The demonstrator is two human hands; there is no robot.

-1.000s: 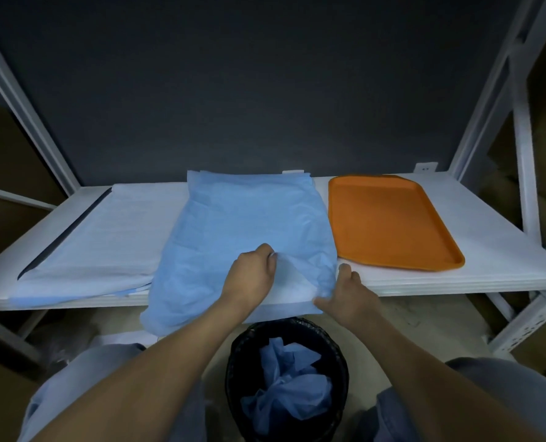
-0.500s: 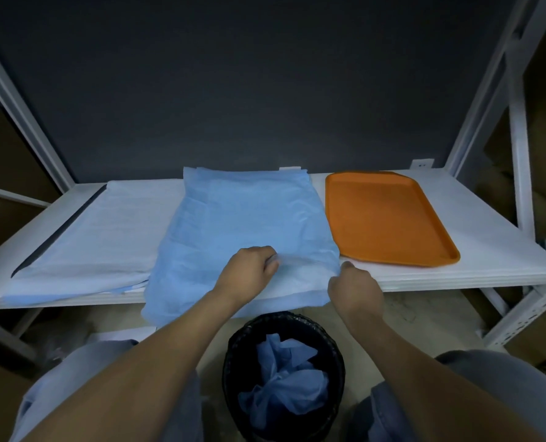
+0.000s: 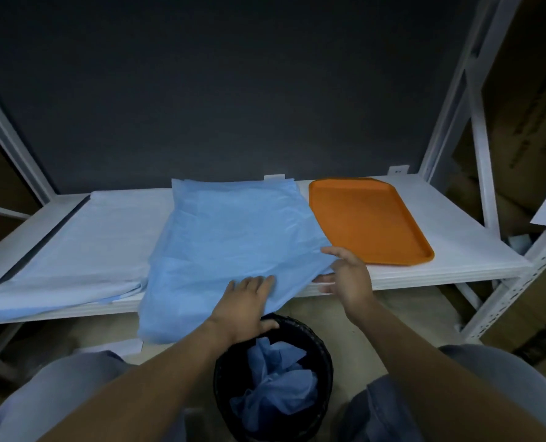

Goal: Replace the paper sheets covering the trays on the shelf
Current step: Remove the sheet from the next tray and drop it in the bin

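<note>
While the sheet is pressed flat at the front edge of the shelf by the left hand, its right front corner is framed by the right hand.

The sheet lies across mid-shelf, with its front draped over the edge above the bin. The left grip is wide, fingers straight on the paper. On the right, a thumb is seen above the corner and fingers below — whether the corner is pinched cannot be told through the blur. Whether the sheet is being squared or drawn off is not shown. Either way, the corner is best drawn level and taut against the anchoring palm, so that thin paper is not torn. The right border runs just beside the bare tray, and overlap is to be avoided there. A pale sheet meets the left border, so open room is left only at the shelf's right end and off the front.
</note>
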